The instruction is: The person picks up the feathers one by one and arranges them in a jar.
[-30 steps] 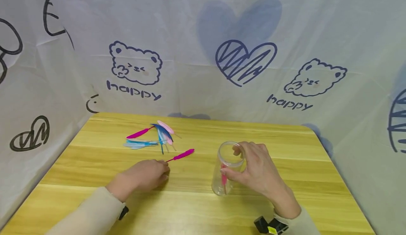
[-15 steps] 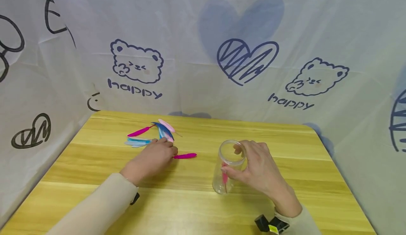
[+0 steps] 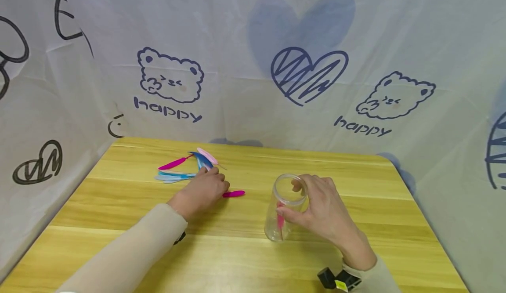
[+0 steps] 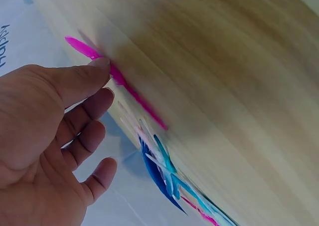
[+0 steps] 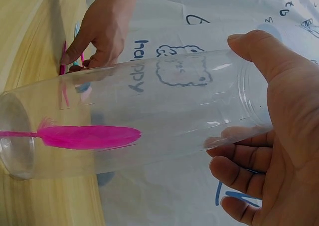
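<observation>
My left hand (image 3: 203,189) is low over the table, thumb and index finger pinching a magenta feather (image 4: 117,75) near its middle. In the head view only that feather's soft end shows beyond the fingers. My right hand (image 3: 322,211) grips a clear jar (image 5: 174,104) near its open mouth, thumb on one side and fingers on the other. The jar stands upright on the table. One magenta feather (image 5: 89,136) is inside it, quill down toward the base.
Beyond my left hand lies a loose group of feathers: a magenta one (image 3: 172,164), light blue ones (image 3: 174,177), a dark blue one (image 3: 201,159) and a pale pink one (image 3: 208,155). A printed white cloth (image 3: 237,95) hangs behind the wooden table (image 3: 356,183).
My left hand has moved forward and right, from the quill end onto the magenta feather, which has swung to lie more level across the view. The right hand and jar have stayed in place.
</observation>
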A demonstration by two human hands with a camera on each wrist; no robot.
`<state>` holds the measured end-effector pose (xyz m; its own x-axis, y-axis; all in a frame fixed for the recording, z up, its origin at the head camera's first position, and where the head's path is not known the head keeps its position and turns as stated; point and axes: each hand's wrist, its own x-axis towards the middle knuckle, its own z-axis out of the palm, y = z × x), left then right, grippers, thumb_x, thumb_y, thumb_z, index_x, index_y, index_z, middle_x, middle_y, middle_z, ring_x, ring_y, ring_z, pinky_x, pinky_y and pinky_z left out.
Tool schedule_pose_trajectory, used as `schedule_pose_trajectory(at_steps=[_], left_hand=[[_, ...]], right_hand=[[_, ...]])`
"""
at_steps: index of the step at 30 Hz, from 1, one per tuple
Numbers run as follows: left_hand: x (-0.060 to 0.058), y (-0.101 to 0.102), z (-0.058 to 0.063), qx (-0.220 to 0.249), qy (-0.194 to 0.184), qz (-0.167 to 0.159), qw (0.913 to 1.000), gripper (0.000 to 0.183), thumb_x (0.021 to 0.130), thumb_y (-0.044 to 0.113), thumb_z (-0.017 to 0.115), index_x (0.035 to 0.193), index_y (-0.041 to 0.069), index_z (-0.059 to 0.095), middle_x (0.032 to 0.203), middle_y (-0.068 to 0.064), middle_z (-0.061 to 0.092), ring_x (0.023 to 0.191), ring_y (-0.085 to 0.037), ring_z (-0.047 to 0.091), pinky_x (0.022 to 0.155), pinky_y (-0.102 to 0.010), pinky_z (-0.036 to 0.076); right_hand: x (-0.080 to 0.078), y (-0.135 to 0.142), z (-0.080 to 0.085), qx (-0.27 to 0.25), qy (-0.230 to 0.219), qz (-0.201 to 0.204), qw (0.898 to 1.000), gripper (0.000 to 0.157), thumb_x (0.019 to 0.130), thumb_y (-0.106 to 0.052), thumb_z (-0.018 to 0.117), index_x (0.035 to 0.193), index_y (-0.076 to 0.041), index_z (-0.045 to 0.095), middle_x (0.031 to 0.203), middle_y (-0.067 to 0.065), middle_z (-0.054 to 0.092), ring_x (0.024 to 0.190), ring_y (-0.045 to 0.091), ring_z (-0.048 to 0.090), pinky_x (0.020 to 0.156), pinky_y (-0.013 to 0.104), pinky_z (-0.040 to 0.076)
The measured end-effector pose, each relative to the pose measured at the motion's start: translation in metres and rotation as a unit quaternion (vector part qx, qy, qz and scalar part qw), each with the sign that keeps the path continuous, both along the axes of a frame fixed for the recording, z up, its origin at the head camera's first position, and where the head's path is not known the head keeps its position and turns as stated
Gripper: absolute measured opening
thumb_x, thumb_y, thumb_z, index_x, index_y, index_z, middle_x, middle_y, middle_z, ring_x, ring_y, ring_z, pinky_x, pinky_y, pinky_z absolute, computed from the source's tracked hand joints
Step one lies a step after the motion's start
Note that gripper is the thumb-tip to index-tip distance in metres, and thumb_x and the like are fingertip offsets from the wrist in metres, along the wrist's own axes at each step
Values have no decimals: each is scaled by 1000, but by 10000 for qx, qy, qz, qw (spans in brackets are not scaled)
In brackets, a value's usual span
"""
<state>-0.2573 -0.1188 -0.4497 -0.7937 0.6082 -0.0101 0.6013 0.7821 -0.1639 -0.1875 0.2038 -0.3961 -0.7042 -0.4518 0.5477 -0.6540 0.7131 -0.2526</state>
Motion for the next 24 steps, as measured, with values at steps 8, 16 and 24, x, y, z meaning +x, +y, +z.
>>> schedule_pose_trajectory(at_steps=[8, 16, 24], left_hand=[[-3, 6, 6, -117, -437, 333, 9984, 9, 99, 7, 70, 103, 15, 73, 101, -5, 70, 97, -27, 53, 83, -46, 41], [-4, 12, 12, -195, -727, 416, 9963, 6, 97, 12, 75, 99, 17, 74, 102, -4, 74, 98, -27, 55, 92, -51, 44], [-5, 17, 12, -315, -736, 280, 9964, 12, 98, 9, 73, 89, 16, 69, 88, 2, 73, 92, -23, 59, 95, -46, 50]], right_hand=[[0, -1, 1, -15, 2, -9, 10000, 64, 79, -60, 86, 110, -8, 64, 99, 4, 72, 90, 21, 68, 89, 45, 46], [-1, -2, 1, -10, 28, 13, 10000, 63, 79, -59, 86, 110, -9, 64, 99, 4, 73, 90, 21, 68, 89, 45, 46], [2, -2, -1, -4, 6, -45, 10000, 63, 78, -59, 86, 109, -8, 64, 99, 4, 72, 90, 21, 68, 89, 46, 46]])
